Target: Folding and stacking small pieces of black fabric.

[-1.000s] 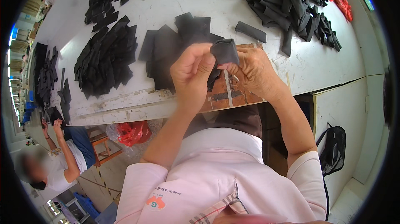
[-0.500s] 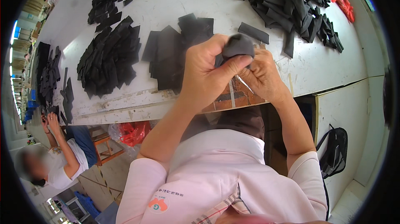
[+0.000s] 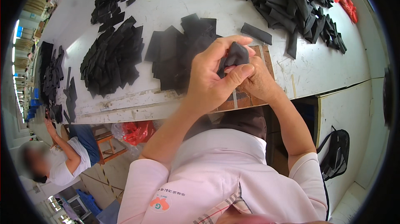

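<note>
A dark grey fabric piece (image 3: 238,54), bunched and folded, is held up above the near edge of the table. My left hand (image 3: 214,67) curls around it, thumb lying along its lower side. Close against it from the right, my right hand (image 3: 260,76) grips the same piece from below; its fingertips are partly hidden behind the cloth and my left thumb. Just behind my hands lies a spread stack of flat black fabric pieces (image 3: 171,57). A single dark fabric tube (image 3: 256,33) rests on the table beyond my right hand.
Another pile of flat black pieces (image 3: 112,57) lies to the left. A large heap of dark fabric tubes (image 3: 283,3) covers the far right, beside red plastic bags (image 3: 348,7). At the lower left, a person (image 3: 68,157) works at the table. A black bag (image 3: 335,153) hangs at right.
My left fingers have lifted and straightened over the fabric piece, and the piece has turned in my hands. The co-worker's hands have shifted slightly.
</note>
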`<move>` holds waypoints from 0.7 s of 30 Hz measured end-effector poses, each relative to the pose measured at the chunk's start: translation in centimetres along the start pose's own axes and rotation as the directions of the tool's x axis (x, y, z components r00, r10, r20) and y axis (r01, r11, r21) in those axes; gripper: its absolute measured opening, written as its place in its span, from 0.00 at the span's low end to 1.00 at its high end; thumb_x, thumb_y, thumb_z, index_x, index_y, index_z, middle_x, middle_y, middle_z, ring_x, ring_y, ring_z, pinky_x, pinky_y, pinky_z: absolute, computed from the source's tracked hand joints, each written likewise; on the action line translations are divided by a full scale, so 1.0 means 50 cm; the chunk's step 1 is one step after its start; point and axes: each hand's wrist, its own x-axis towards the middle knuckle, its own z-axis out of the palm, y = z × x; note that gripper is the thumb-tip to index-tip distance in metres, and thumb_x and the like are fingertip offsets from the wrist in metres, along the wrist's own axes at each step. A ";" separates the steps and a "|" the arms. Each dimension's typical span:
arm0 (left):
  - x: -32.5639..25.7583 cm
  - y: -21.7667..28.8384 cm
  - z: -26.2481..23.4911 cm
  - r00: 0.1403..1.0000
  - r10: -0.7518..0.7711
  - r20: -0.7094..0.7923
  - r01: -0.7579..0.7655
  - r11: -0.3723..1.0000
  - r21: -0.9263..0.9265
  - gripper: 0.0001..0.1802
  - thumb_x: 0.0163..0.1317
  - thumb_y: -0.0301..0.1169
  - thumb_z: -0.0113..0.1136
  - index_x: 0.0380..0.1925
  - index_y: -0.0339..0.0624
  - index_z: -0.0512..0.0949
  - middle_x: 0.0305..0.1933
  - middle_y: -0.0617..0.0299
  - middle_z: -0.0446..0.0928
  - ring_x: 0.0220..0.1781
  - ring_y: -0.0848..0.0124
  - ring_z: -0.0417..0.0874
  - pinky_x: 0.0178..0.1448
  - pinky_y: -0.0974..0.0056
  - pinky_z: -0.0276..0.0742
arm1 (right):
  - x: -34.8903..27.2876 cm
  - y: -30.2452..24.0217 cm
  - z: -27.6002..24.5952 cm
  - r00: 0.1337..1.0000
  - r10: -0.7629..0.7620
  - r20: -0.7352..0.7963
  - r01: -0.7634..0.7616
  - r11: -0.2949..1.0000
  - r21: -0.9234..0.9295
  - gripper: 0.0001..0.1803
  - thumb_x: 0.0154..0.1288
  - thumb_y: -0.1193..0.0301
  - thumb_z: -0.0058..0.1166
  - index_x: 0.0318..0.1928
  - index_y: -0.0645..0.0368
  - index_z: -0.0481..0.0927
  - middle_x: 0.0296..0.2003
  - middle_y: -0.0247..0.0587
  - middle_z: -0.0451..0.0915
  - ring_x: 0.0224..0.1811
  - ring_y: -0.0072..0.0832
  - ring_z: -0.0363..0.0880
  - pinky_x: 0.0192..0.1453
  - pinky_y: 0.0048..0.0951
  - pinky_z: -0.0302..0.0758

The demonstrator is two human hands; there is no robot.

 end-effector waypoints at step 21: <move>-0.024 0.002 -0.033 0.941 -0.211 -0.263 -0.003 0.774 -0.633 0.08 0.61 0.30 0.50 0.33 0.37 0.74 0.36 0.58 0.74 0.41 0.72 0.72 0.49 0.65 0.66 | 0.015 -0.040 0.001 0.978 -0.180 -0.107 0.145 0.950 -0.276 0.17 0.53 0.61 0.53 0.18 0.60 0.69 0.15 0.41 0.69 0.19 0.40 0.69 0.22 0.35 0.65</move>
